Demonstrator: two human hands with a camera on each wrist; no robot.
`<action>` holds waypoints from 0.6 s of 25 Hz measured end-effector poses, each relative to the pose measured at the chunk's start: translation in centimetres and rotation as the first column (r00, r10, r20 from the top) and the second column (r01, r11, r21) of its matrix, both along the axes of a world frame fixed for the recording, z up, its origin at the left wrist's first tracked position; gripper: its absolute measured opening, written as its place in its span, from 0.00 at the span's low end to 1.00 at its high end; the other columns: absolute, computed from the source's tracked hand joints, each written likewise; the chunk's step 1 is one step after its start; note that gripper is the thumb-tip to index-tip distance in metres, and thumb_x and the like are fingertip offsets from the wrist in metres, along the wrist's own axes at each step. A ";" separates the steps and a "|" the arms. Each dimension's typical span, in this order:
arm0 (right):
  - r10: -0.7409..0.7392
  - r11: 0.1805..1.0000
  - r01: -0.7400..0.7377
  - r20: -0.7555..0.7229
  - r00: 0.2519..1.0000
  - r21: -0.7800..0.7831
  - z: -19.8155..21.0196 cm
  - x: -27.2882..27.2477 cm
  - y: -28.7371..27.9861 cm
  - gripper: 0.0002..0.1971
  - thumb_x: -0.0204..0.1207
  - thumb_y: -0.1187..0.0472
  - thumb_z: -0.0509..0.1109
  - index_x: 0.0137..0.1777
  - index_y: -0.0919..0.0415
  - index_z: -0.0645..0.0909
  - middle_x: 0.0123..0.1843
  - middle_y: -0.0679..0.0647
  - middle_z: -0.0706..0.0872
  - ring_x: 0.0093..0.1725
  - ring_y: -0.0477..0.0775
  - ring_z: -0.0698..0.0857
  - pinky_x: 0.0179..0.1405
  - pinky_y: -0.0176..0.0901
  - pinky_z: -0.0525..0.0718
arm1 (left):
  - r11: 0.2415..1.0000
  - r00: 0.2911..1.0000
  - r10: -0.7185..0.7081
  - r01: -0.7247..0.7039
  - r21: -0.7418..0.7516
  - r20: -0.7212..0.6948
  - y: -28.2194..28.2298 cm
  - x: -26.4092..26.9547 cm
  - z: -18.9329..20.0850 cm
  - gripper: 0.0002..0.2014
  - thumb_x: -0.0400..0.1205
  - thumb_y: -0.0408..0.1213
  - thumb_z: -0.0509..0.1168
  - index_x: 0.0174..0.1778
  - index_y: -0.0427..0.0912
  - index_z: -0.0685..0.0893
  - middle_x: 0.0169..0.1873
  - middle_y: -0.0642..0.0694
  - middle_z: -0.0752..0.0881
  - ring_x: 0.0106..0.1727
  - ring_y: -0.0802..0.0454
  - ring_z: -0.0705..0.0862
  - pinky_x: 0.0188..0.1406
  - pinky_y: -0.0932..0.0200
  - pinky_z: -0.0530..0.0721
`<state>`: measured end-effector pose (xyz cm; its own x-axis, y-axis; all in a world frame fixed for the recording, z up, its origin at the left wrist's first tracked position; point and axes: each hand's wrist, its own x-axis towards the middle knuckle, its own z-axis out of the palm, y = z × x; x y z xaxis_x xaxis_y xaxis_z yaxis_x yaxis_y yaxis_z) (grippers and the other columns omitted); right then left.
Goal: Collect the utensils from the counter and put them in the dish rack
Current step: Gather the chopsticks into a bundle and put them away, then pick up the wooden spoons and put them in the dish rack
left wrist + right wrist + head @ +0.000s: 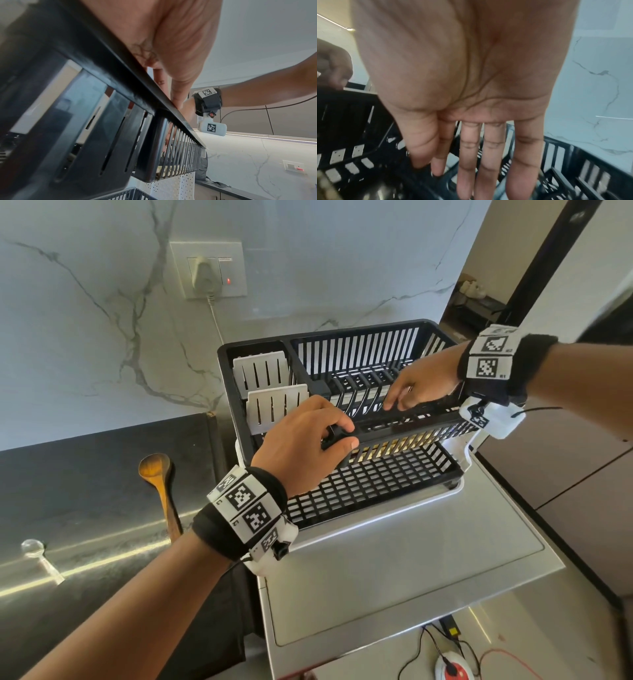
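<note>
A black two-tier dish rack (359,350) stands on a white tray. My left hand (305,446) grips the front rim of the rack's upper tier, thumb under and fingers over; the left wrist view shows that rim (120,70) under the palm. Over the upper tier my right hand (421,385) reaches down with straight fingers (471,155) and holds nothing. Gold-coloured things (387,446) show through the front slats. A wooden spoon (161,484) lies on the dark counter to the left. Farther left lies a pale shiny spoon (37,556).
Two white slotted cutlery holders (267,392) sit in the rack's left end. The rack's tray rests on a steel surface (411,577) that drops to the floor with cables at the lower right. A plug and cord (205,278) hang on the marble wall.
</note>
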<state>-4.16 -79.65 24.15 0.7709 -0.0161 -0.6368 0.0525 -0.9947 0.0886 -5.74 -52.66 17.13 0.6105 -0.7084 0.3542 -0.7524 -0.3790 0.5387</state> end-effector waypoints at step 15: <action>0.280 0.912 -0.382 0.457 0.844 0.147 4.3 3.2 30.6 0.16 0.81 0.44 0.66 0.67 0.42 0.82 0.52 0.39 0.89 0.49 0.44 0.84 0.57 0.42 0.76 | 0.913 0.911 0.406 -0.401 0.071 -0.075 30.7 4.1 -8.1 0.12 0.75 0.49 0.69 0.52 0.51 0.87 0.53 0.50 0.84 0.56 0.47 0.82 0.60 0.51 0.77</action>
